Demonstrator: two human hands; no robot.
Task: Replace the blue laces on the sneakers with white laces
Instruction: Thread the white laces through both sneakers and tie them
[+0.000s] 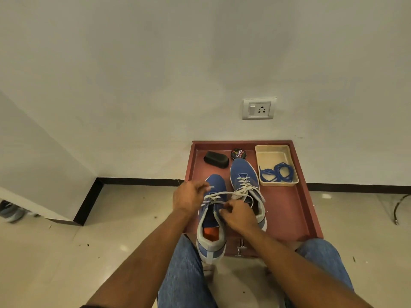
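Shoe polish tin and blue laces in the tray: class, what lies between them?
In the head view, between the shoe polish tin and the blue laces lies the cream tray's left wall and bare floor; the far sneaker's toe sits just below that line.

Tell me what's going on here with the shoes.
A person is lacing the left sneaker with a white lace. The left hand and right hand each pinch part of it over the eyelets. The right sneaker beside it already has white laces. Both stand on a red tray. The blue laces lie in a beige bin at the tray's far right.
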